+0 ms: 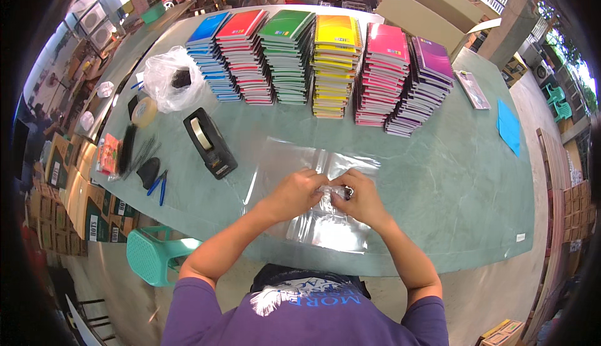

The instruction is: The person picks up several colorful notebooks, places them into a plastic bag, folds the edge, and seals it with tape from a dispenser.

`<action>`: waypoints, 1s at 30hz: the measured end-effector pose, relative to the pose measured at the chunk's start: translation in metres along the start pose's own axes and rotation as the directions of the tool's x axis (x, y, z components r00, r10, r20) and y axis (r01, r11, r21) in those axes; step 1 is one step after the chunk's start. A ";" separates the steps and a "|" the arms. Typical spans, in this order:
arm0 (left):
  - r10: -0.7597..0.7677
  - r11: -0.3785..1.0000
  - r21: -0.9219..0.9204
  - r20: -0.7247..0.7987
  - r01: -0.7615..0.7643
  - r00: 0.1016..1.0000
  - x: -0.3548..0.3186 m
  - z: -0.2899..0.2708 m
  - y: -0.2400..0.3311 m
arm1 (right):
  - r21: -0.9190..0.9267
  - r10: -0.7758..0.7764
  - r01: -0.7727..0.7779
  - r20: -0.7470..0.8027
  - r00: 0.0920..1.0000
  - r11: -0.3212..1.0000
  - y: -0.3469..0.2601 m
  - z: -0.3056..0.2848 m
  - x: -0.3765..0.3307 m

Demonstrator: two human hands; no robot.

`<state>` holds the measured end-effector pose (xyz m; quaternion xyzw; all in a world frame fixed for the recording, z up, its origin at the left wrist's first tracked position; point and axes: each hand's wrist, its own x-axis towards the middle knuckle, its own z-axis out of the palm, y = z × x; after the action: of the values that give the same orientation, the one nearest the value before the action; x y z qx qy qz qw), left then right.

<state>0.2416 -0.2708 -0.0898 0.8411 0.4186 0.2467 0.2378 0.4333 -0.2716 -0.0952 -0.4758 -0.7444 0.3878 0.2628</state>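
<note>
Clear plastic sheeting lies on the green tabletop in front of me, shiny and creased. Both hands meet over its middle. My left hand is closed, its fingers pinching a bunched bit of the clear plastic. Close beside it, my right hand is curled around the same gathered plastic, thumb and fingers drawn together. A small dark spot shows by the right fingers; I cannot make out what it is. To the left of the sheeting stands a black tape dispenser with a roll of tape in it.
Tall stacks of spiral notebooks in several colours line the far side, before an open cardboard box. At left are a white plastic bag, a tape roll and blue-handled pliers. Blue paper lies at right; a green stool stands below left.
</note>
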 end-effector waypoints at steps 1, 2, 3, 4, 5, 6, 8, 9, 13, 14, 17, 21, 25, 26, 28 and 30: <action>0.019 1.000 0.010 0.044 -0.019 0.999 -0.003 -0.001 0.000 | -0.071 -0.182 0.178 -0.055 0.982 0.981 0.003 0.002 0.000; 0.012 1.000 0.009 0.040 -0.012 0.999 -0.005 -0.002 0.003 | -0.148 -0.361 0.345 -0.098 0.927 0.927 0.004 0.003 0.000; 0.041 0.997 0.066 0.069 -0.045 0.997 -0.009 -0.004 0.007 | -0.144 -0.359 0.344 -0.090 0.929 0.928 0.003 0.004 -0.002; 0.068 0.989 0.121 0.099 -0.080 0.993 -0.011 -0.007 0.011 | -0.280 -0.363 0.353 0.015 0.931 0.893 0.000 0.003 -0.004; 0.063 0.990 0.116 0.100 -0.075 0.993 -0.015 -0.008 0.014 | -0.408 -0.351 0.368 0.119 0.929 0.836 -0.003 0.001 -0.007; 0.091 0.956 0.273 0.075 -0.108 0.993 -0.024 -0.010 0.017 | -0.401 -0.352 0.376 0.133 0.926 0.835 -0.009 -0.002 -0.013; 0.102 0.898 0.424 0.055 -0.116 0.993 -0.044 -0.005 0.014 | -0.587 -0.471 0.536 0.277 0.837 0.607 -0.019 -0.001 -0.030; 0.191 0.860 0.483 -0.013 -0.161 0.982 -0.053 0.003 0.006 | -0.583 -0.474 0.543 0.284 0.833 0.605 -0.013 0.004 -0.035; 0.308 0.828 0.541 -0.219 -0.147 0.926 -0.069 0.034 -0.006 | -0.399 -0.575 0.537 0.029 0.818 0.743 0.022 0.029 -0.038; 0.294 0.831 0.540 -0.227 -0.131 0.928 -0.072 0.037 -0.008 | -0.388 -0.604 0.538 -0.064 0.795 0.749 0.027 0.035 -0.038; 0.236 0.899 0.437 -0.414 -0.036 0.879 -0.078 0.030 -0.023 | -0.398 -0.645 0.550 -0.159 0.747 0.735 0.029 0.041 -0.033; -0.142 0.716 0.215 -0.887 0.664 0.440 -0.089 -0.033 -0.090 | -0.450 -0.651 0.526 -0.186 0.735 0.722 0.029 0.037 -0.031; -0.571 0.472 0.014 -0.757 0.881 0.318 -0.125 -0.051 -0.187 | -0.470 -0.671 0.534 -0.187 0.718 0.703 0.027 0.048 -0.030; -0.656 0.494 -0.270 -0.740 0.827 0.150 -0.114 -0.055 -0.188 | -0.485 -0.678 0.540 -0.162 0.717 0.688 0.028 0.050 -0.030; -0.747 0.478 -0.534 -0.665 0.697 0.002 -0.094 -0.054 -0.172 | -0.492 -0.683 0.531 -0.201 0.702 0.690 0.032 0.050 -0.030; -0.645 0.657 -0.443 -0.749 0.610 0.150 -0.080 -0.063 -0.137 | -0.504 -0.684 0.512 -0.248 0.686 0.696 0.036 0.047 -0.031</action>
<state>0.0799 -0.2508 -0.1423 0.3361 0.7809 0.5194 0.0863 0.4282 -0.3067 -0.1521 -0.3133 -0.8477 0.0080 0.4280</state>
